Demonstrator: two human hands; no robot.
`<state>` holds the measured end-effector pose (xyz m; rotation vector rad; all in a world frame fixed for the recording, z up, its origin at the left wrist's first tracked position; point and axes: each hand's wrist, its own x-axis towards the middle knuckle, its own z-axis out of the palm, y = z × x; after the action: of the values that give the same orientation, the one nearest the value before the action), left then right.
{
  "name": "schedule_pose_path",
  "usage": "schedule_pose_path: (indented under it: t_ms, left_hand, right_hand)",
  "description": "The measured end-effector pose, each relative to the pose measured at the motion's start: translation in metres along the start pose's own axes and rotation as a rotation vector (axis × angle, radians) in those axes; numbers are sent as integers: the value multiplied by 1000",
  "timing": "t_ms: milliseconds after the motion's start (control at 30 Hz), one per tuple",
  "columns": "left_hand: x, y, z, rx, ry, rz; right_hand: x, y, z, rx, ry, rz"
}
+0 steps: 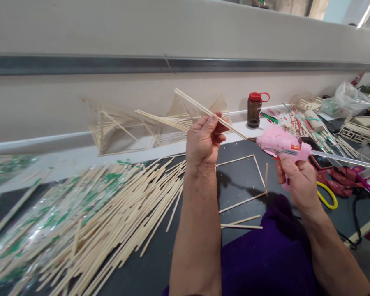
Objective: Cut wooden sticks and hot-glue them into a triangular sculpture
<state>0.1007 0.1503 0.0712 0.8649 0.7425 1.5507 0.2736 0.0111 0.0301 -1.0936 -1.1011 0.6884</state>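
Forearms leave room between them, left fingers pinching sticks above tabletop, right fingers gripping glue gun.

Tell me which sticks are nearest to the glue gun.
The two sticks in the left hand: their lower ends are at the glue gun; the pile and the frame are farther off.

Sticks matt wood; glue gun pink plastic; wrappers glossy plastic.

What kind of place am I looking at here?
Probably a craft or model-making workshop: there's a pink glue gun, a heap of loose wooden sticks on the dark worktop, and stick-built lattice structures standing by the wall.
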Motion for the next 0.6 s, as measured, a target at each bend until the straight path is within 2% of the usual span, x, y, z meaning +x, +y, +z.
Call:
schedule_pose_path:
  t_ms: [600]
  left_hand:
    - [2, -1, -2, 17, 35, -6]
  right_hand:
    - [2, 0, -1, -17, 9, -10]
